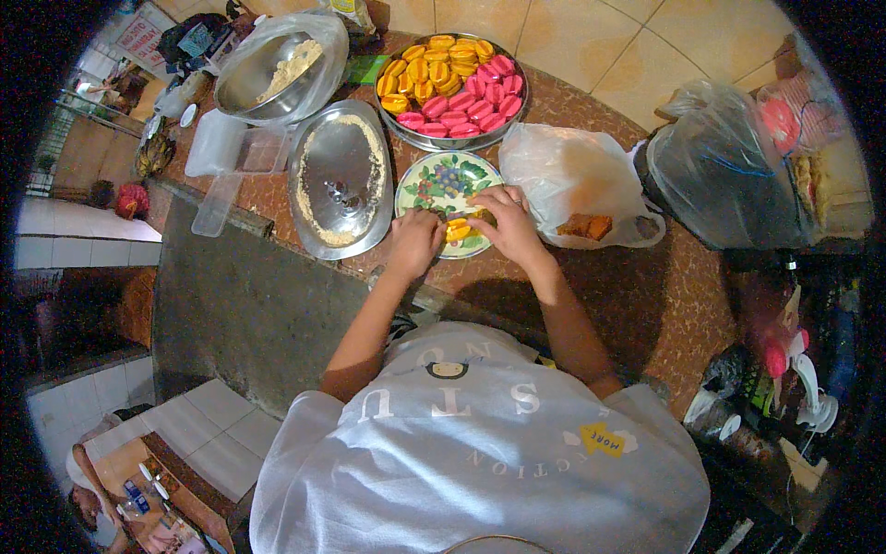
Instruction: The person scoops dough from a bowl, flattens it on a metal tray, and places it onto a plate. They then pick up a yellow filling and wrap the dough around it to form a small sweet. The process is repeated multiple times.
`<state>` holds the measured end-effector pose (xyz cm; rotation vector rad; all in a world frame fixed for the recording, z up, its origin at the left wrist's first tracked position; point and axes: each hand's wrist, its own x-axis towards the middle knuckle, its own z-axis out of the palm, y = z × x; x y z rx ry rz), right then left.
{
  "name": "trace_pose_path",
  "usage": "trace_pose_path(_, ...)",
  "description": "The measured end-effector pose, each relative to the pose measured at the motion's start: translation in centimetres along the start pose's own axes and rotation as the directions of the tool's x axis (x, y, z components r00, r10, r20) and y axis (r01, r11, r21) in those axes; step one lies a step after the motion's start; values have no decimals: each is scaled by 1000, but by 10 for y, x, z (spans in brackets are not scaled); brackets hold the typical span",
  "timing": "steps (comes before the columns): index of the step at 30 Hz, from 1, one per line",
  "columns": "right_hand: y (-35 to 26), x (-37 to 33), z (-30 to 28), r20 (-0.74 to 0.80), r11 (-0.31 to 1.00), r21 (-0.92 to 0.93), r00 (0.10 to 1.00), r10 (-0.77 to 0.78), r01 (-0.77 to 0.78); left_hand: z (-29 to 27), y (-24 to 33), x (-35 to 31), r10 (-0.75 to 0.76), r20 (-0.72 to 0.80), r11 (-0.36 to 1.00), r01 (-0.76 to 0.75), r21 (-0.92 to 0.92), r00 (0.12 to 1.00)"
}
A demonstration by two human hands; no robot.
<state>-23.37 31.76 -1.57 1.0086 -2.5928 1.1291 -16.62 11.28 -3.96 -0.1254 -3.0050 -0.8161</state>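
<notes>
A small yellow-wrapped sweet [458, 231] lies low on a round plate [447, 165] with a painted fruit and leaf pattern. At its left end my left hand [417, 242] is closed, fingers bent onto the wrapper. My right hand [509, 225] holds the right end between thumb and fingers, the index finger reaching over the plate. The fingers partly cover the sweet. Just beyond the plate, a round metal tray [451, 143] holds several finished-looking pieces: yellow-wrapped sweets [436, 66] at the back left and pink-wrapped sweets [471, 106] at the front right.
Left of the plate sits an oval metal tray [332, 238] with beige powder around its edge. Behind it, a metal bowl of powder [293, 72] stands in clear plastic, near plastic containers [242, 148]. A white plastic bag [577, 175] lies right, beside a larger bag [724, 171].
</notes>
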Motion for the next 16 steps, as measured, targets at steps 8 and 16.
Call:
trace_pose_path(8,17,-10,13,124,992,-32,984,125,-122,4,0,1,26,-75,1000,-25,18,997)
trace_pose_path(16,21,-9,17,148,986,-18,975,164,-163,6,-1,-2,25,-103,999,-22,26,994)
